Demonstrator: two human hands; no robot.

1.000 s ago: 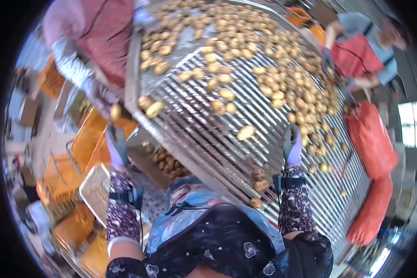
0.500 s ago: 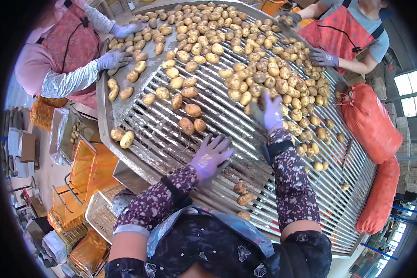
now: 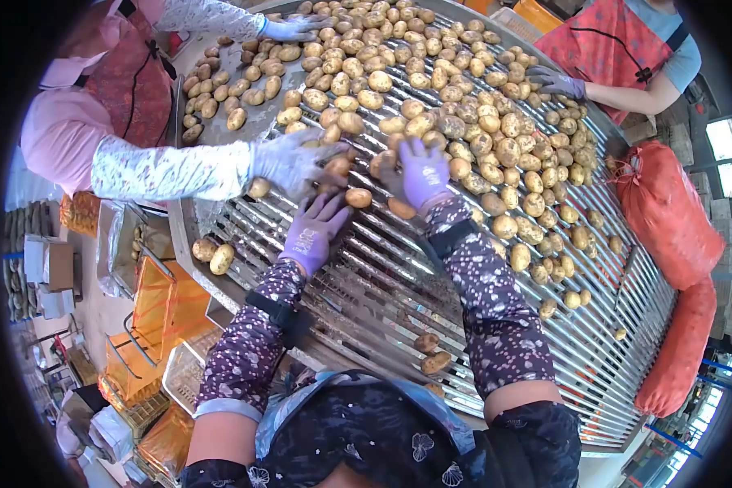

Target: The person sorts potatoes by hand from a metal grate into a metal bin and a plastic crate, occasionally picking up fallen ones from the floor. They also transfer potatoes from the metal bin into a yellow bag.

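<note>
Many yellow-brown potatoes (image 3: pixel 464 106) lie on a metal roller sorting table (image 3: pixel 382 268). My left hand (image 3: pixel 313 228), in a purple glove, reaches flat over the rollers with its fingers apart, close to one potato (image 3: pixel 358 198). My right hand (image 3: pixel 419 172), also in a purple glove, rests with fingers spread on potatoes at the edge of the pile; whether it grips one I cannot tell. A co-worker's gloved hand (image 3: pixel 289 163) reaches in from the left, just beside my left hand.
Another person in a red apron has a gloved hand (image 3: pixel 553 81) at the far right of the table. Red net sacks (image 3: pixel 667 220) hang on the right. Orange crates (image 3: pixel 150 301) and a wire basket (image 3: pixel 183 374) stand below the left edge.
Both my hands have moved further up the table toward the pile. The co-worker's arm on the left has stretched in beside my left hand. Potatoes have shifted along the rollers.
</note>
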